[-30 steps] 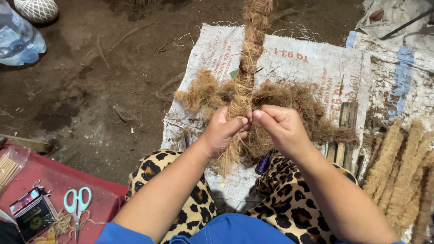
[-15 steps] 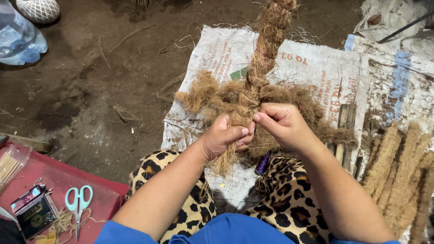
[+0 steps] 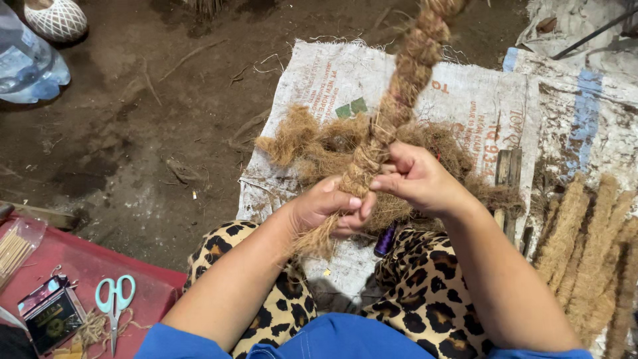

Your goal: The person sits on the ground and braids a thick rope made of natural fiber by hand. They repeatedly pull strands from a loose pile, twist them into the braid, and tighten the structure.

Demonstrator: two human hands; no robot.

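Right now the left hand (image 3: 325, 209) is clamped around the loose tail of the fibre rope (image 3: 399, 100), which rises from the lap to the far top edge, while the right hand (image 3: 415, 179) pinches the strands just beside it, fingertips together. To do this well, I judge, both grips should stay tight at the twist so it cannot unwind, feeding in small tufts from the fibre pile (image 3: 319, 143) on the woven sack (image 3: 319, 73). Finished ropes (image 3: 585, 252) lie at the right, scissors (image 3: 114, 299) at the near left, and nothing blocks the hands
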